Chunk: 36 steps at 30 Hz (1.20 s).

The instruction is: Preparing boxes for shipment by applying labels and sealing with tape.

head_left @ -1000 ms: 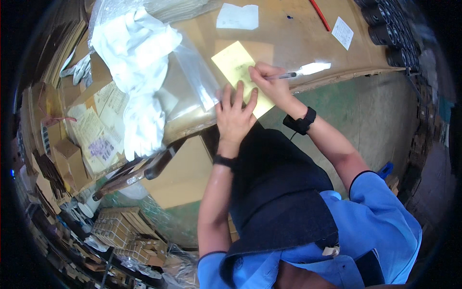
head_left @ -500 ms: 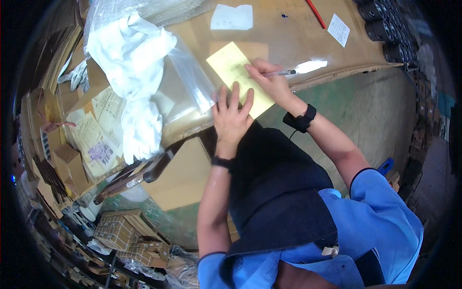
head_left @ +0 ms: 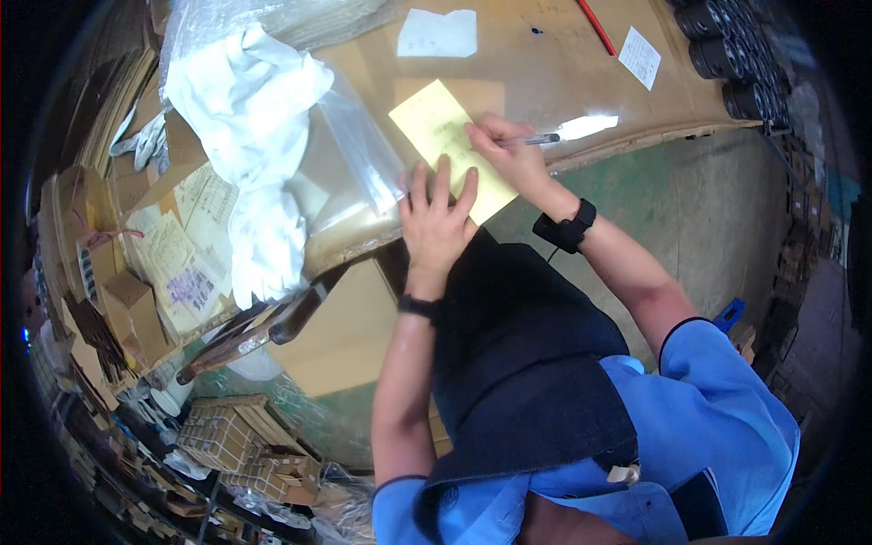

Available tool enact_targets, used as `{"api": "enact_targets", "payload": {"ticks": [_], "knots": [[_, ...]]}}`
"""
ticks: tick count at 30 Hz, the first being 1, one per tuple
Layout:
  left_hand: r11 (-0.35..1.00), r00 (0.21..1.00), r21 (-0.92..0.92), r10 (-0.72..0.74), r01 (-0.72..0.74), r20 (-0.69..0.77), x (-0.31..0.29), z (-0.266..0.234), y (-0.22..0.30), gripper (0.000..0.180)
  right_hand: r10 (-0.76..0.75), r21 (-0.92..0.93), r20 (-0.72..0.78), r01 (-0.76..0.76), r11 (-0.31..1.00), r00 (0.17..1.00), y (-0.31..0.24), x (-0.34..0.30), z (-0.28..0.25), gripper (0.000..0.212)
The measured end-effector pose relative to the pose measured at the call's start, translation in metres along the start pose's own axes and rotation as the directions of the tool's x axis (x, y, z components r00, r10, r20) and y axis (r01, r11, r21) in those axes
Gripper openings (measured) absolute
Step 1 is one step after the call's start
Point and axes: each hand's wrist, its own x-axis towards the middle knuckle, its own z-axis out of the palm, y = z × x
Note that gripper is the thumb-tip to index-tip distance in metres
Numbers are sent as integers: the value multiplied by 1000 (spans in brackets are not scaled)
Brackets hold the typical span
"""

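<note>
A yellow slip of paper [head_left: 434, 111] with faint handwriting lies slantwise near the front edge of the table [head_left: 554, 86]. My left hand [head_left: 438, 216] rests flat with fingers spread, its fingertips on the slip's lower left part. In my right hand [head_left: 510, 156] is a pen [head_left: 534, 139], pinched between thumb and fingers, with its tip side at the paper's right half. The pen's point is hidden behind the fingers. Just left of my left hand lies a clear plastic bag [head_left: 359, 159].
White cloth gloves [head_left: 250, 109] heap at the left, beside written sheets [head_left: 168, 250] and cardboard boxes [head_left: 132, 309]. A white paper scrap [head_left: 438, 33], a red pencil-like stick [head_left: 597, 27] and a white label [head_left: 639, 58] lie farther back. Black round parts [head_left: 718, 56] stack at far right.
My right hand and the pen have shifted very slightly on the slip, and the pen's angle differs a little. My left hand stays in place.
</note>
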Motion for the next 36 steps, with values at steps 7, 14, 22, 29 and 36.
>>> {"api": "enact_targets", "payload": {"ticks": [7, 14, 22, 29, 36], "knots": [[1000, 1000, -3, -6, 6, -10, 1, 1, 0, 65, -33, 15, -19, 34, 999, 999, 5, 1, 1, 31], [1000, 999, 3, -25, 25, 29, 1, 0, 1, 63, -35, 20, -19, 35, 999, 999, 7, 2, 3, 31], [1000, 1000, -8, -26, 26, 17, 1, 0, 1, 62, -29, 14, 1, 29, 999, 1000, 8, 3, 2, 33], [1000, 1000, -1, -27, 27, 4, 0, 1, 1, 60, -14, 18, -5, 14, 1000, 1000, 9, 1, 2, 27], [999, 999, -18, -32, 32, -6, 1, 0, 1, 62, 17, 42, -13, -16, 999, 1000, 4, 2, 1, 28]]}}
